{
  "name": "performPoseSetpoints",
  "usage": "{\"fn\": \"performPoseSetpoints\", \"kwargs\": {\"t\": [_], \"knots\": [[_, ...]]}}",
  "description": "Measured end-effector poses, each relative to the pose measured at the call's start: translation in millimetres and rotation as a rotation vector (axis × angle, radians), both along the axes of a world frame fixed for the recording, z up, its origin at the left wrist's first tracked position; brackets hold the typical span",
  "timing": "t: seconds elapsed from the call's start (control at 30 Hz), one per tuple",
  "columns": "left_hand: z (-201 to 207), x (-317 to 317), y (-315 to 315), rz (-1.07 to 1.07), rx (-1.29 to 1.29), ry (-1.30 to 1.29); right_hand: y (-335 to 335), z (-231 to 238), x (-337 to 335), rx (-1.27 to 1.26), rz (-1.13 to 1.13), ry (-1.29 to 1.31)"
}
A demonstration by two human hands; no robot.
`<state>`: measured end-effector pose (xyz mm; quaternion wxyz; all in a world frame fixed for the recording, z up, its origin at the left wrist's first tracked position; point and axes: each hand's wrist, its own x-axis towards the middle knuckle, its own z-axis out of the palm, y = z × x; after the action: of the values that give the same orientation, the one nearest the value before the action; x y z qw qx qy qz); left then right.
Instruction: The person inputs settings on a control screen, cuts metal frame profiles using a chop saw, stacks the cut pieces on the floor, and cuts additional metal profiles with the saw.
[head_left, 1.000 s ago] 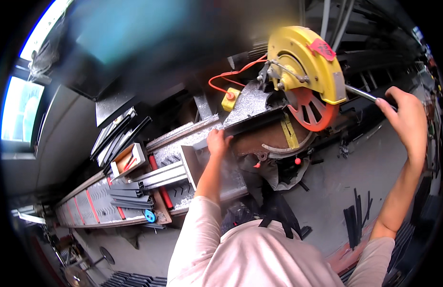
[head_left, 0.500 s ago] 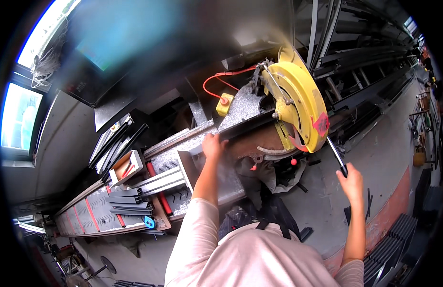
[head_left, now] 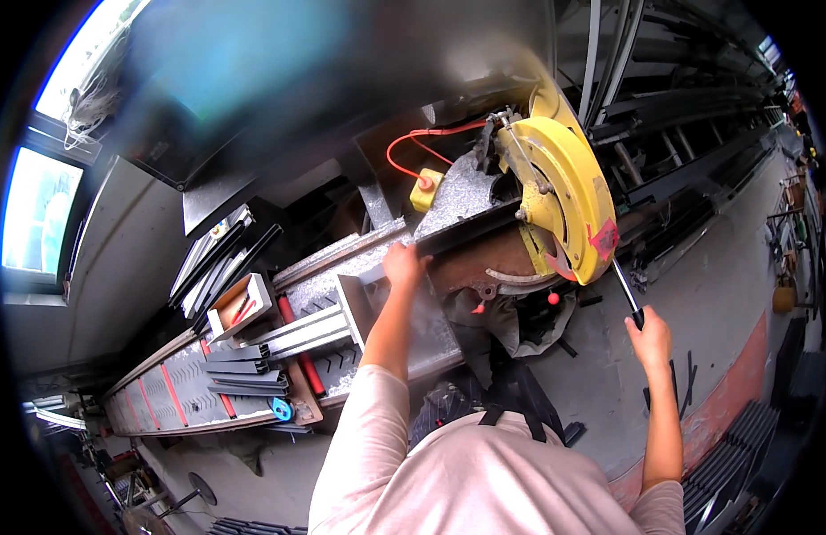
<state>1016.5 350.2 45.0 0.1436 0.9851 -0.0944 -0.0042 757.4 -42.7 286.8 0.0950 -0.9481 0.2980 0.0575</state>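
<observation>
My right hand (head_left: 650, 341) is wrapped around the black grip of the handle (head_left: 627, 290) on a yellow cut-off saw (head_left: 569, 196). A round yellow guard hides most of the blade. My left hand (head_left: 404, 266) holds the near end of a dark metal bar (head_left: 466, 232) that runs right, toward the saw. Its thumb points right along the bar, and its other fingertips are partly hidden. Just left of that hand stands an upright metal plate (head_left: 355, 308) on the bench. A yellow box (head_left: 426, 190) with an orange cable lies behind the bar.
The long roller bench (head_left: 172, 392) stretches left, carrying short dark profiles (head_left: 248, 370), a blue tape measure (head_left: 282, 408) and an open carton (head_left: 242, 308) with a red-handled tool. Long stock (head_left: 671, 134) fills racks at the back right. More dark profiles (head_left: 729, 455) lie on the floor at right.
The view has shifted slightly, moving the bench a little to the right in the picture. The saw handle sits slightly lower relative to the bench. Both hands keep their holds.
</observation>
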Motion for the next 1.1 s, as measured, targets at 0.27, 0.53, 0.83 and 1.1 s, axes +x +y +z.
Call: {"fn": "performPoseSetpoints", "kwargs": {"t": [0.27, 0.53, 0.83, 1.1], "knots": [[8, 0, -2, 0.01, 0.029, 0.048, 1, -17, -6, 0.032, -0.015, -0.012], [4, 2, -6, 0.009, 0.035, 0.03, -1, -27, -8, 0.038, -0.021, -0.042], [12, -2, -2, 0.003, -0.003, 0.039, -8, -52, -14, 0.118, 0.016, -0.1], [8, 0, -3, 0.084, 0.025, 0.164, -6, -64, -19, 0.052, 0.017, -0.114]]}}
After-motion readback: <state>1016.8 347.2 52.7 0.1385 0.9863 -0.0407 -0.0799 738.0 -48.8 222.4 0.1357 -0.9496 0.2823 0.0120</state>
